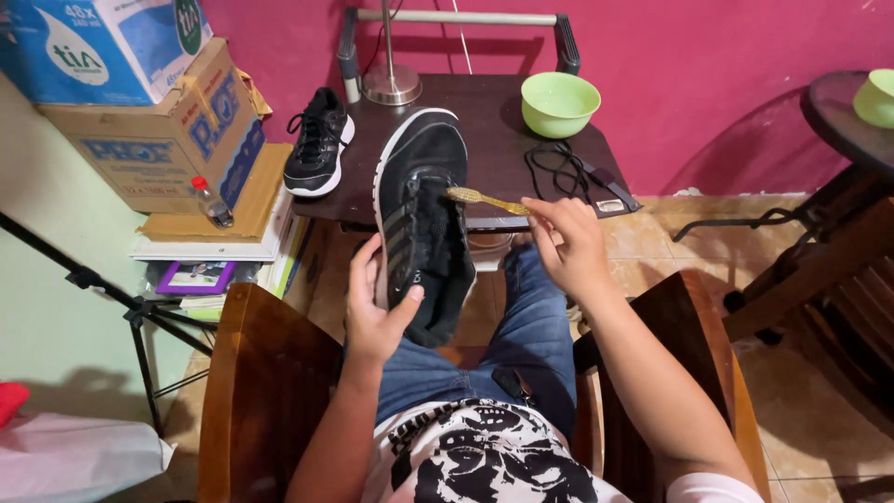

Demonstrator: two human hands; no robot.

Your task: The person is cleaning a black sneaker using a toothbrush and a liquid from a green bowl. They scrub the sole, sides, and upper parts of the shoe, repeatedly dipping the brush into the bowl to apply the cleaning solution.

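Two black fabric sneakers with white soles: one in hand [421, 214], one on the dark wooden bench [319, 142]. One yellow plastic toothbrush [484, 198]. Two pale green plastic bowls [560, 102] [876, 97]. Two stacked cardboard boxes, one brown [158, 130], one blue and white [102, 42]. One small clear bottle with a red cap [209, 200]. One black coiled cable [557, 168]. One metal lamp base [391, 86].

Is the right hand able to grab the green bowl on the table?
Probably yes. The right hand holds a toothbrush, so it's busy, but nothing stands between it and the green bowl just beyond.
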